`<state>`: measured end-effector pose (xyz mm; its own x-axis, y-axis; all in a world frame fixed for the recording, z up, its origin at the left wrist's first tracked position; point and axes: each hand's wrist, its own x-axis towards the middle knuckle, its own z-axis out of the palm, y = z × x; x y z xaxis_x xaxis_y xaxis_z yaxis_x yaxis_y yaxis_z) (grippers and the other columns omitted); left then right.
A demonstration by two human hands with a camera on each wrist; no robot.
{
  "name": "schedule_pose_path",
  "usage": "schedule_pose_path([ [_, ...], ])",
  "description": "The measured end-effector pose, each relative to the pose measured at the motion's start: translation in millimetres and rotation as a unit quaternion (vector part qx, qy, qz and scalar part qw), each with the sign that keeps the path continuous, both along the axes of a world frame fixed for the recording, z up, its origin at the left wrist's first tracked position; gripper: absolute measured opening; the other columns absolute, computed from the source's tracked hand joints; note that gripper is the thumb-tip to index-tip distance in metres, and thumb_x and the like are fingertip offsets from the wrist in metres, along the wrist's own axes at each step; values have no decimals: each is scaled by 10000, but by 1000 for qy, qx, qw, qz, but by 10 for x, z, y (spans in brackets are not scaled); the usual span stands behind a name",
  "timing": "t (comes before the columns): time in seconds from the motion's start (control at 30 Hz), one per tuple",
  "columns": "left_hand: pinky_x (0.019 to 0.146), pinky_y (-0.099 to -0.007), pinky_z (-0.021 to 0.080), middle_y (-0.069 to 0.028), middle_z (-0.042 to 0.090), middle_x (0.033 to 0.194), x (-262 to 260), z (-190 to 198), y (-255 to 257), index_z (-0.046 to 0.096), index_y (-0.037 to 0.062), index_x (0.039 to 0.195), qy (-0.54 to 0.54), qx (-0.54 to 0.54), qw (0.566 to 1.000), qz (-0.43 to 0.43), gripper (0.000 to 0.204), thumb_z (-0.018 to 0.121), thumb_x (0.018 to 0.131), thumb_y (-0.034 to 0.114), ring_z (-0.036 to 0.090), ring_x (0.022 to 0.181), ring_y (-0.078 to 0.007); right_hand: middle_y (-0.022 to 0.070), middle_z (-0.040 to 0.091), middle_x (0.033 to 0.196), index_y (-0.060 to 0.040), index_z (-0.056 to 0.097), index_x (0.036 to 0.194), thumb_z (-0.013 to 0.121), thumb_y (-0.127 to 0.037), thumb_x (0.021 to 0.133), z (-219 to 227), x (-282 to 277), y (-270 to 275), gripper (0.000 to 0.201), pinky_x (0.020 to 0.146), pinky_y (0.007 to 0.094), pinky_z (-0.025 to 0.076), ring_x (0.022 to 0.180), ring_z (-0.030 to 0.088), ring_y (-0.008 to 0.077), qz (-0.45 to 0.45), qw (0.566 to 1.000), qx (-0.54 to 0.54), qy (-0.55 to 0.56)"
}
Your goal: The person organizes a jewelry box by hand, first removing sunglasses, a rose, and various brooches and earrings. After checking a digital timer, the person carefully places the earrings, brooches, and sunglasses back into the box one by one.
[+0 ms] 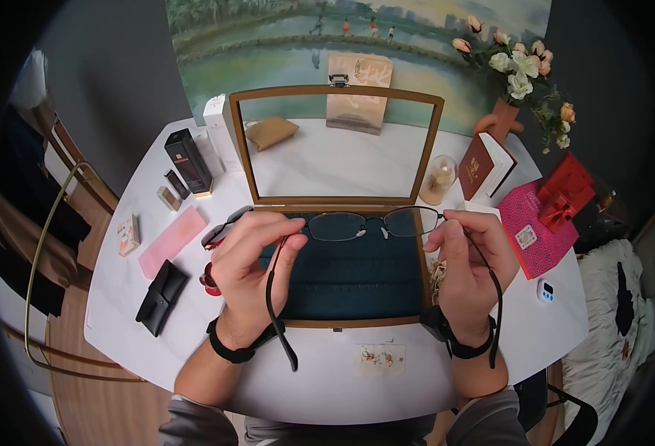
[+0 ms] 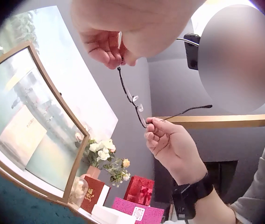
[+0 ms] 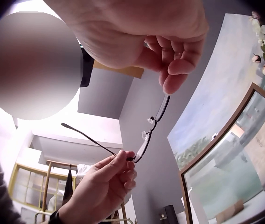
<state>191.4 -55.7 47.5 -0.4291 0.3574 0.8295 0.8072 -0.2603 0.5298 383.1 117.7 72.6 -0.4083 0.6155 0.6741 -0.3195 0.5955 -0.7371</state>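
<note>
A pair of black thin-framed eyeglasses (image 1: 338, 225) is held up in both hands, its temples unfolded toward the wearer of the camera. At one hinge my left hand (image 1: 253, 260) pinches the frame between thumb and fingers. My right hand (image 1: 476, 256) pinches the opposite hinge in the same way. Behind and below the glasses lies a wooden case (image 1: 342, 324) with a dark teal lining (image 1: 350, 275); its clear-windowed lid (image 1: 439, 141) stands raised. In the left wrist view the nose pads (image 2: 140, 107) show between the two hands.
Sunglasses (image 1: 227, 227), a black pouch (image 1: 162, 297) and a pink case (image 1: 172, 241) lie left of the box. Boxes (image 1: 188, 163) stand at the back left. A glass dome (image 1: 439, 181), a dark red book (image 1: 485, 165) and a flower vase (image 1: 503, 119) stand right. Earrings on a card (image 1: 381, 359) lie in front.
</note>
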Motion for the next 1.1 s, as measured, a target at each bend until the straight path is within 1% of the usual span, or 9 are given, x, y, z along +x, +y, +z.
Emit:
schedule_pose_path([
  [0.13,744,-286,545,-131,749,965,75,28,-54,787,-56,1076,-23,15,1000,15,175,846,913,-35,700,826,-207,104,740,889,96,694,1149,660,-14,1082,-14,-8,-6,134,733,252,587,795,724,133,11,1000,5,7],
  [0.33,732,-274,541,-136,752,958,85,46,-70,794,-58,1086,-33,24,999,32,170,840,926,-26,697,816,-197,121,755,912,102,691,1173,661,-5,1078,-36,-23,-4,146,765,262,595,813,735,148,14,1000,25,4],
  [0.43,731,-266,538,-134,752,951,68,40,-62,795,-57,1096,-37,22,998,36,165,831,939,-19,695,810,-187,121,761,912,101,705,1164,671,22,1058,-44,-35,-11,136,769,264,595,817,737,151,1,1000,26,-3],
  [0.5,730,-262,535,-130,752,951,57,39,-68,796,-59,1096,-52,19,998,29,161,828,947,-7,693,808,-181,115,764,907,95,723,1146,679,44,1037,-63,-53,3,128,757,259,584,810,734,145,-11,1000,29,-5],
  [0.73,728,-256,532,-125,758,961,40,44,-77,793,-65,1088,-57,18,998,23,143,814,959,-7,688,810,-168,113,762,901,84,736,1139,685,54,1022,-88,-83,33,131,731,253,563,789,728,140,-19,999,42,1],
  [0.83,728,-255,537,-122,760,965,28,47,-75,792,-65,1086,-73,13,997,19,124,793,972,-17,687,801,-158,119,759,897,83,741,1127,688,65,1009,-84,-90,50,130,724,255,562,783,730,146,-23,998,57,-6],
  [0.9,719,-252,538,-121,761,967,24,51,-66,790,-67,1083,-99,24,995,2,114,779,981,-17,688,786,-151,124,758,896,84,745,1115,691,73,999,-69,-96,37,128,715,256,561,777,730,151,-27,998,56,-13],
  [1.1,695,-248,533,-122,759,961,12,51,-71,789,-68,1082,-93,20,995,0,118,776,994,10,687,772,-143,132,757,902,87,751,1141,695,78,1001,-79,-81,47,151,715,255,560,780,731,155,-21,998,62,-13],
])
